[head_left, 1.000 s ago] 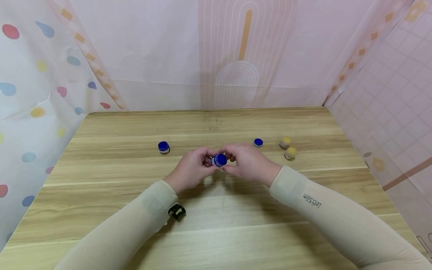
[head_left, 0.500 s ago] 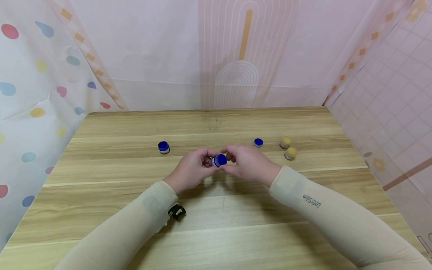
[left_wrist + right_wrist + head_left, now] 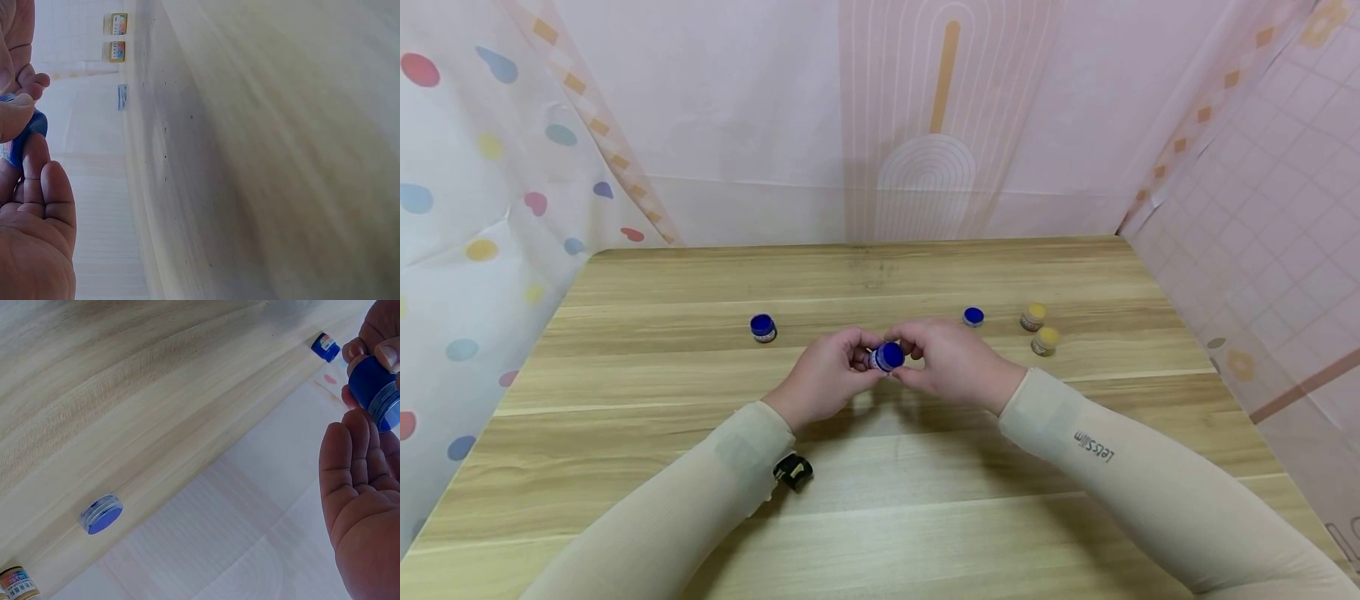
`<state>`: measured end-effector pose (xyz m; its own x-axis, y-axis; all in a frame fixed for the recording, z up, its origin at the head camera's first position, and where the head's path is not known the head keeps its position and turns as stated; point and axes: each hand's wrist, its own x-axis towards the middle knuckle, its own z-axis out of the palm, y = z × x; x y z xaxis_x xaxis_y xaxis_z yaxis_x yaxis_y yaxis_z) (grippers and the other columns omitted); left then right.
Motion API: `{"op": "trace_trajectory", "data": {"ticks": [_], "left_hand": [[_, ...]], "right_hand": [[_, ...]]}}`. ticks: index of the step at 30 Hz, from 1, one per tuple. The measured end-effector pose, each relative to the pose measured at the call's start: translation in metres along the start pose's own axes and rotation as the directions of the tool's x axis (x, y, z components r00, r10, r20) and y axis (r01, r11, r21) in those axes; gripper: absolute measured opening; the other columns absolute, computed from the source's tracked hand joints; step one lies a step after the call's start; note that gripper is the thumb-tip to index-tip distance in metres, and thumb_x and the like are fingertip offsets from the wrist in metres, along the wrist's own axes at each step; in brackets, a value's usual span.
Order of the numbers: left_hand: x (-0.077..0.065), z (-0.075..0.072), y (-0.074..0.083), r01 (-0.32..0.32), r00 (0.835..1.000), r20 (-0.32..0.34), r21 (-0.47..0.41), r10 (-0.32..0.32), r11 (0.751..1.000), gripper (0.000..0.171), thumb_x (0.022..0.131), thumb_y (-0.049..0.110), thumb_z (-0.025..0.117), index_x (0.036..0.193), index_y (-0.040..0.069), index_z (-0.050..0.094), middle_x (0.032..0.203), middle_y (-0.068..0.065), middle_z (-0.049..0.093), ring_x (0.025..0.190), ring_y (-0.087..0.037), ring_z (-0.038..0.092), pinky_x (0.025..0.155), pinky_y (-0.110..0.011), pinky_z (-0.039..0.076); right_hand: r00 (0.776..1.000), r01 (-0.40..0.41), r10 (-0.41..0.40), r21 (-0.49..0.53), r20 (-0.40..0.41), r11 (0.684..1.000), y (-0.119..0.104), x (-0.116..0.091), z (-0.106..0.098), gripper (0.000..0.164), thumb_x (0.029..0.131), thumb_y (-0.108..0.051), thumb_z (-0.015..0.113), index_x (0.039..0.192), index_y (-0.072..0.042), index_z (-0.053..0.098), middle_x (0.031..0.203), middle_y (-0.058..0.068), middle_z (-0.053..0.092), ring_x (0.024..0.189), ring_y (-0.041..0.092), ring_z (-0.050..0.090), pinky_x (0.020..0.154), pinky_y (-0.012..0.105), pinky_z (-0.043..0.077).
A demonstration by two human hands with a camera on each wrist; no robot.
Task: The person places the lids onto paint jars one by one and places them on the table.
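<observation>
Blue jar point(image 3: 878, 360) is in both hands, lifted over the middle of the table point(image 3: 880, 542), tilted with its lid point(image 3: 893, 355) toward the right. Left hand point(image 3: 826, 377) grasps the body, thumb against fingers. Right hand point(image 3: 958, 363) has thumb and fingertips set round the lid end; looks like a light pinch, pressure can't be told.

Step in hand, my read: working the lid by twist. On or off, can't tell from these views. Next move calls for the left to keep the body steady and the right to turn the lid about the jar's axis, without tipping it further. If the lid comes loose at this tilt, contents could run.

Room: right wrist has a loose blue lid point(image 3: 973, 317) just behind it, two yellow-topped jars point(image 3: 1033, 317) point(image 3: 1044, 342) farther right, near each other. Swinging the right elbow or hand back and outward risks clipping those. Second blue jar point(image 3: 763, 328) stands beyond the left hand, well apart; can't tell if it's capped. Back edge and hanging sheet point(image 3: 745, 108) sit past all of these, well clear of the fingers. Best free space is the bare wood between the forearms. Front edge is out of view.
</observation>
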<state>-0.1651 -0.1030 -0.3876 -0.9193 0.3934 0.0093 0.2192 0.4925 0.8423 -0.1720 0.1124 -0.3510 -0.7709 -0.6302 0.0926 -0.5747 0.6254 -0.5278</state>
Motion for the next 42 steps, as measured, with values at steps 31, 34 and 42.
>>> {"op": "trace_trajectory", "data": {"ticks": [31, 34, 42], "left_hand": [[0.0011, 0.0006, -0.0014, 0.0, 1.0, 0.003, -0.003, 0.0, 1.0, 0.031, 0.093, 0.007, 0.079, 0.122, 0.003, 0.069, 0.103, -0.007, 0.075, 0.089, -0.014, 0.069, 0.078, -0.023, 0.058], [0.0015, 0.0011, -0.002, 0.008, 1.0, 0.007, -0.01, -0.008, 1.0, 0.03, 0.093, 0.007, 0.079, 0.121, 0.004, 0.07, 0.103, -0.007, 0.075, 0.09, -0.015, 0.069, 0.079, -0.025, 0.059], [0.0011, 0.0013, -0.003, -0.001, 1.0, 0.005, -0.002, 0.001, 1.0, 0.03, 0.093, 0.007, 0.08, 0.121, 0.005, 0.07, 0.104, -0.006, 0.075, 0.091, -0.015, 0.068, 0.082, -0.028, 0.058]], "right_hand": [[1.0, 0.004, -0.005, -0.03, -0.019, 1.0, -0.0015, -0.0009, -0.0004, 0.033, 0.092, -0.019, 0.082, 0.123, -0.012, 0.073, 0.101, -0.002, 0.074, 0.093, 0.019, 0.069, 0.082, 0.029, 0.055], [1.0, -0.01, 0.01, -0.019, -0.011, 1.0, -0.0019, -0.001, -0.0005, 0.032, 0.092, -0.021, 0.082, 0.121, -0.01, 0.073, 0.094, -0.002, 0.073, 0.088, 0.021, 0.069, 0.076, 0.027, 0.054], [1.0, -0.007, 0.006, -0.032, -0.019, 0.999, -0.0004, -0.0019, -0.0002, 0.038, 0.09, -0.019, 0.084, 0.124, -0.008, 0.07, 0.101, 0.002, 0.073, 0.095, 0.022, 0.069, 0.085, 0.033, 0.057]]}}
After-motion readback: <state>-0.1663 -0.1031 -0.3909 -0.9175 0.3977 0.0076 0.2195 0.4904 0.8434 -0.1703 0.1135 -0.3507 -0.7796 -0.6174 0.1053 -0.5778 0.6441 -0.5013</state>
